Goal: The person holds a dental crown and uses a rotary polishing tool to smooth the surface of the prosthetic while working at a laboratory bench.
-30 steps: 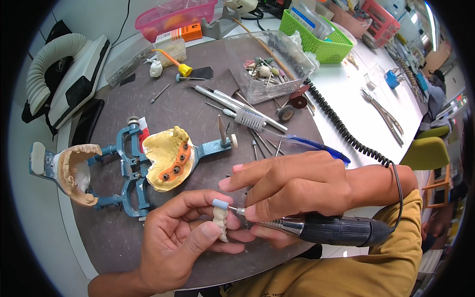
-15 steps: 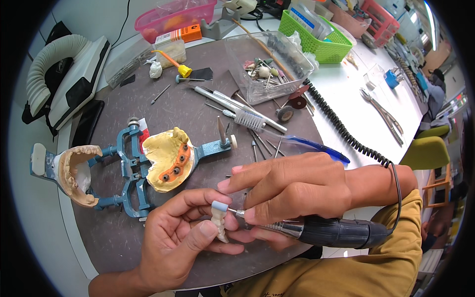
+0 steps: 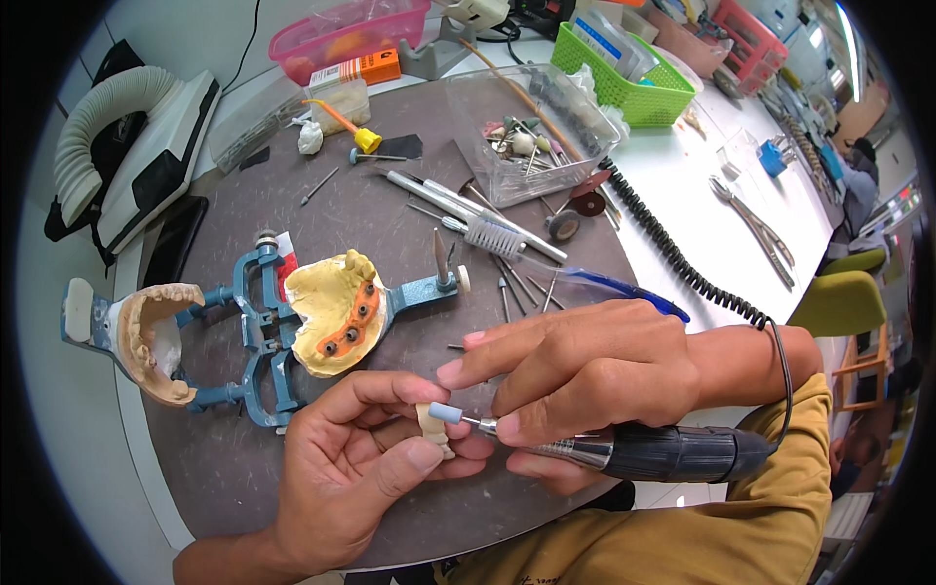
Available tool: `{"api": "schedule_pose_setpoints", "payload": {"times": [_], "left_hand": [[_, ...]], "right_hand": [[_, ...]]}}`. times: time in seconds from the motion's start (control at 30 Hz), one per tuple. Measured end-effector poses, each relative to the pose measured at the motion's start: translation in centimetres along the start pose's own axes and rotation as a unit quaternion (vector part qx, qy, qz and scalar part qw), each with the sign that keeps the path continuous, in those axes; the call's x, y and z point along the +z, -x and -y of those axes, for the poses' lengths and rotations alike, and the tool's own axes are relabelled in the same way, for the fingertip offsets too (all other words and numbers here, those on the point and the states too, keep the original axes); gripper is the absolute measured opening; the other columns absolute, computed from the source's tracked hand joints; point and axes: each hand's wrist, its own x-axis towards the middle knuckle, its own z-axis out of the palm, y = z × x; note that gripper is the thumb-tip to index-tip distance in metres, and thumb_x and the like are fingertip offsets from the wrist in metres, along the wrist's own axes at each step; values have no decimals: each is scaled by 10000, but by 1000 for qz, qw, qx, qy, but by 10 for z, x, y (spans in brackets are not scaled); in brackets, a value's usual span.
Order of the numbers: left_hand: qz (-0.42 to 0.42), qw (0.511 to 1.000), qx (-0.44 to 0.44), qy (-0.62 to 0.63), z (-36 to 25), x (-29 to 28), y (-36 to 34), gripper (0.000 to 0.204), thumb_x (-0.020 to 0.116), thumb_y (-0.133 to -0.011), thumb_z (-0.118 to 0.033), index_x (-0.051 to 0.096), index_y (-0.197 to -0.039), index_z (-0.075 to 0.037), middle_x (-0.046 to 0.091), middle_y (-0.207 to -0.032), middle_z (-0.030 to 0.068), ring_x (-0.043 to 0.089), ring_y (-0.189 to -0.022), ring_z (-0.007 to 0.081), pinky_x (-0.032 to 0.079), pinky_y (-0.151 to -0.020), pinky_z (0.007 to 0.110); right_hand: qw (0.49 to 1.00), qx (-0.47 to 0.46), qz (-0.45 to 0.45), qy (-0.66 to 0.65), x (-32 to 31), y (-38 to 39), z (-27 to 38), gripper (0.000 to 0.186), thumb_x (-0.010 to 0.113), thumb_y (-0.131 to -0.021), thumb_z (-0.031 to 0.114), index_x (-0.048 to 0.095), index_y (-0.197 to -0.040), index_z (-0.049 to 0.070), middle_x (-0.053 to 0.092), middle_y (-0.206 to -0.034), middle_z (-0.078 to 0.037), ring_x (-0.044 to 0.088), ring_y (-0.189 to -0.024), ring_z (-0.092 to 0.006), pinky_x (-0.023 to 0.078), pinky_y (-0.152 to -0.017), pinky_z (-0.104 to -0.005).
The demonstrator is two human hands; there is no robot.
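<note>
Workpiece [image 3: 430,423], one, tooth-coloured, is clamped between the thumb and fingers of the left hand [image 3: 343,466]. One black handpiece [image 3: 678,453] is gripped by the right hand [image 3: 597,369]; its single blue tip [image 3: 446,413] is positioned at the workpiece's upper end, contact unconfirmed. One yellow cast [image 3: 325,307] and one beige cast [image 3: 139,363] are carried by one blue articulator [image 3: 425,291] beyond the left hand.

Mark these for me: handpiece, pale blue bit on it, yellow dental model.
Handpiece [image 3: 678,452]: head view, on the black body.
Pale blue bit [image 3: 446,413]: head view, on the side of its cylinder.
Yellow dental model [image 3: 328,300]: head view, on the yellow surface beside the orange band.
</note>
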Motion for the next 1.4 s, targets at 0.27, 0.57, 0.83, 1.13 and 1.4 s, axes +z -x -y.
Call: {"api": "schedule_pose_setpoints", "payload": {"times": [0.27, 0.57, 0.83, 1.13, 1.4], "left_hand": [[-4, 1000, -7, 1, -1, 0, 1, 383, 671, -950, -110, 469, -1255, 2, 605, -1135, 136, 682, -1043, 218, 641, -862, 404], [-17, 1000, -4, -2, -2, 1, 2, 374, 681, -931, -76, 479, -1232, 15, 606, -1133, 155, 695, -1015, 230, 643, -862, 416], [16, 998, 26, 52, 2, -4, 2, 314, 623, -934, 70, 519, -1230, 60, 641, -1150, 193, 697, -1061, 286, 605, -944, 426], [-22, 1000, -3, -12, -1, 1, 2, 395, 669, -923, -39, 459, -1252, 18, 609, -1125, 191, 724, -951, 275, 663, -796, 395], [-36, 999, -22, -14, -5, 3, 3, 406, 673, -915, -47, 455, -1252, 18, 610, -1130, 204, 740, -869, 279, 671, -725, 353]], "right_hand": [[1000, -10, 9, -2, 0, -2, 1, 246, 808, -814, 41, 652, -1001, 8, 706, -887, -140, 707, -1044, -399, 577, -910, -525], [1000, 10, 5, -21, -1, -2, 3, 229, 797, -822, 25, 647, -994, 9, 708, -897, -143, 706, -1044, -404, 574, -915, -523], [999, -13, 29, -11, -3, -4, 0, 222, 796, -813, 12, 649, -979, 15, 711, -897, -137, 703, -1053, -404, 573, -918, -518], [1000, -15, 15, -10, 0, -4, 0, 191, 787, -822, 24, 654, -958, 12, 715, -890, -129, 715, -1023, -399, 581, -905, -513], [1000, -14, 23, -14, -2, -2, -2, 217, 792, -815, 36, 646, -974, 16, 715, -890, -134, 717, -1015, -399, 584, -904, -511]]}}
